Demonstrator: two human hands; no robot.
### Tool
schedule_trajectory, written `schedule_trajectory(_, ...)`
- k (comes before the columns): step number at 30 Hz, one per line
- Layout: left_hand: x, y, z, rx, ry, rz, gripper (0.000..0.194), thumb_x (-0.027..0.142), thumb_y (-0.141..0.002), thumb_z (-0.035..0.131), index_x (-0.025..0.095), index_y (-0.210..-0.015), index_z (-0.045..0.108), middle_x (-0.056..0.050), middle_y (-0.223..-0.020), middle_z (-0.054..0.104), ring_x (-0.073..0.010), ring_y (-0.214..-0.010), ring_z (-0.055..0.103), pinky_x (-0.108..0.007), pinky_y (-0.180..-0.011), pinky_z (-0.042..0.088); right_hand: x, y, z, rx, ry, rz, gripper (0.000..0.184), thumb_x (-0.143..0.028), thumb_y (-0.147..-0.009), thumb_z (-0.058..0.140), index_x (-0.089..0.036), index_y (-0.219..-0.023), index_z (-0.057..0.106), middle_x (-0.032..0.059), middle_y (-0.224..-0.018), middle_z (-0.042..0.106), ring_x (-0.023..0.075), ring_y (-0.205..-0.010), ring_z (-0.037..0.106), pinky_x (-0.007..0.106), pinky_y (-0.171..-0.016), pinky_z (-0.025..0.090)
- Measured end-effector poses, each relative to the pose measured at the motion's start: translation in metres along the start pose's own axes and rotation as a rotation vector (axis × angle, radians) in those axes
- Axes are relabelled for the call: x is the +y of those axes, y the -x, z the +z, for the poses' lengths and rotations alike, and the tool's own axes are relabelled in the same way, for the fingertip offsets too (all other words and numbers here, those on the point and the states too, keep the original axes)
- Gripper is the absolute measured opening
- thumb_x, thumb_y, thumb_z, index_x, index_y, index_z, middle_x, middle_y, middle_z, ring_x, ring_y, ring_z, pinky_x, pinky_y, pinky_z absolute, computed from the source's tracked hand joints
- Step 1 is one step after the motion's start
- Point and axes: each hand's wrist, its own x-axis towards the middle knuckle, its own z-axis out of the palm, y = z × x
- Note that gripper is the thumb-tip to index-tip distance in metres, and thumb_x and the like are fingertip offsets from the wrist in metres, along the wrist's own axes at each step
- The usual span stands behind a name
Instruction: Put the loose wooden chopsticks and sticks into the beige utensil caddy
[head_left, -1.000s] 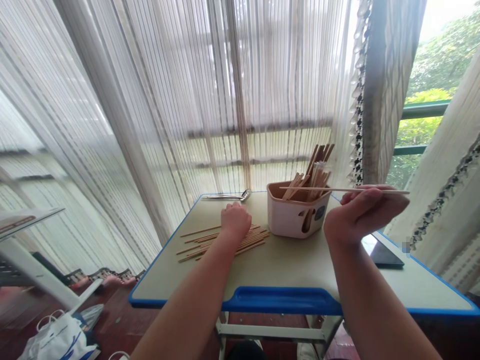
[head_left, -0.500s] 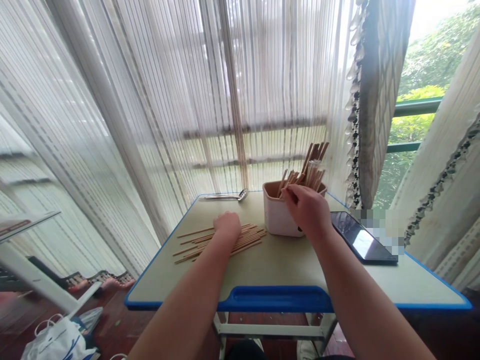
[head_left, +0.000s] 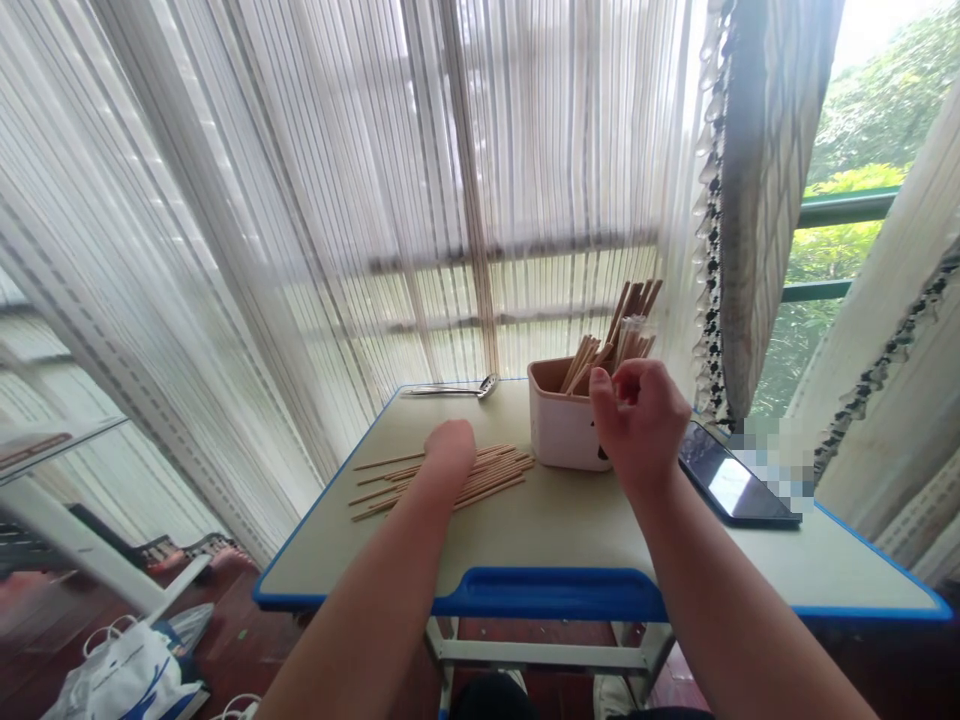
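My left hand (head_left: 450, 446) lies curled on a loose pile of wooden chopsticks (head_left: 491, 480) spread on the desk (head_left: 555, 520); its fingertips are hidden under the hand. My right hand (head_left: 639, 422) hovers in front of a pale pink box (head_left: 559, 430). Several chopsticks (head_left: 626, 335) stand upright in that box. The fingers of my right hand are loosely curled, the thumb is close to the stick tops, and I see no stick in them.
A dark phone (head_left: 731, 480) lies on the desk right of the box. A metal ladle (head_left: 457, 390) rests at the far edge. Striped curtains (head_left: 375, 200) hang close behind the desk. A white bag (head_left: 120, 680) sits on the floor at the left.
My right hand carried a single chopstick from the right to the box, left it there, and has drawn back a little. My left hand has stayed on the pile.
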Motion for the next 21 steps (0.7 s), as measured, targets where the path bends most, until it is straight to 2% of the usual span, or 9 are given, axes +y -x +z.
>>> schedule_trajectory(5, -0.0012, -0.0004, 0.0009, 0.049, 0.014, 0.056, 0.025, 0.006, -0.081, 0.048, 0.011, -0.098, 0.066, -0.019, -0.102, 0.066, -0.0235, -0.097, 0.064, -0.033, -0.085, 0.049, -0.0013, 0.0010, -0.0012, 0.006, -0.033, -0.029, 0.021, -0.032, -0.080, 0.056, -0.022, -0.067, 0.044, -0.0040, -0.057, 0.045, 0.0106, -0.053, 0.044, 0.024, -0.053, 0.037)
schedule_trajectory(9, 0.0016, -0.0011, 0.0037, 0.197, 0.072, 0.171, 0.035, 0.006, -0.082, 0.046, 0.016, -0.113, 0.059, -0.014, -0.110, 0.063, -0.0190, -0.101, 0.062, -0.028, -0.089, 0.047, -0.0019, 0.0008, -0.0003, 0.006, -0.046, -0.002, 0.019, -0.032, -0.080, 0.056, -0.022, -0.067, 0.045, -0.0037, -0.058, 0.046, 0.0109, -0.053, 0.045, 0.024, -0.053, 0.038)
schedule_trajectory(11, 0.0016, -0.0019, 0.0050, 0.256, 0.082, 0.161, 0.037, 0.007, -0.082, 0.046, 0.015, -0.116, 0.057, -0.015, -0.110, 0.063, -0.0201, -0.101, 0.062, -0.029, -0.087, 0.048, -0.0018, 0.0010, -0.0003, 0.006, -0.051, -0.001, 0.019, -0.031, -0.080, 0.056, -0.022, -0.068, 0.046, -0.0036, -0.058, 0.046, 0.0108, -0.053, 0.045, 0.024, -0.054, 0.038)
schedule_trajectory(12, 0.0011, -0.0027, 0.0055, 0.238, 0.070, 0.123, 0.035, 0.008, -0.082, 0.046, 0.014, -0.114, 0.058, -0.016, -0.108, 0.064, -0.0216, -0.101, 0.062, -0.031, -0.086, 0.048, -0.0016, 0.0011, -0.0004, 0.008, -0.054, -0.001, 0.019, -0.031, -0.080, 0.055, -0.021, -0.068, 0.046, -0.0036, -0.058, 0.046, 0.0108, -0.053, 0.045, 0.024, -0.054, 0.038)
schedule_trajectory(16, -0.0018, -0.0072, 0.0073, 0.038, -0.008, -0.028, 0.028, 0.013, -0.082, 0.046, 0.014, -0.101, 0.066, -0.019, -0.105, 0.065, -0.0276, -0.099, 0.063, -0.037, -0.079, 0.051, -0.0012, 0.0017, -0.0006, -0.001, -0.061, 0.014, 0.019, -0.031, -0.081, 0.055, -0.021, -0.067, 0.046, -0.0032, -0.058, 0.047, 0.0113, -0.054, 0.046, 0.025, -0.054, 0.039)
schedule_trajectory(18, -0.0024, -0.0091, 0.0080, 0.023, -0.017, -0.027, 0.029, 0.013, -0.083, 0.044, 0.015, -0.101, 0.067, -0.019, -0.105, 0.066, -0.0273, -0.097, 0.064, -0.037, -0.078, 0.050, -0.0017, 0.0022, 0.0000, -0.009, -0.067, 0.022, 0.018, -0.031, -0.081, 0.054, -0.021, -0.068, 0.047, -0.0032, -0.058, 0.047, 0.0114, -0.054, 0.046, 0.025, -0.054, 0.039)
schedule_trajectory(21, -0.0020, -0.0098, 0.0081, 0.072, -0.015, 0.005, 0.029, 0.013, -0.084, 0.042, 0.017, -0.099, 0.067, -0.016, -0.103, 0.067, -0.0245, -0.097, 0.063, -0.036, -0.080, 0.049, -0.0029, 0.0031, 0.0017, 0.008, -0.099, 0.058, 0.014, -0.032, -0.079, 0.056, -0.021, -0.075, 0.048, -0.0042, -0.060, 0.047, 0.0107, -0.054, 0.046, 0.025, -0.055, 0.040)
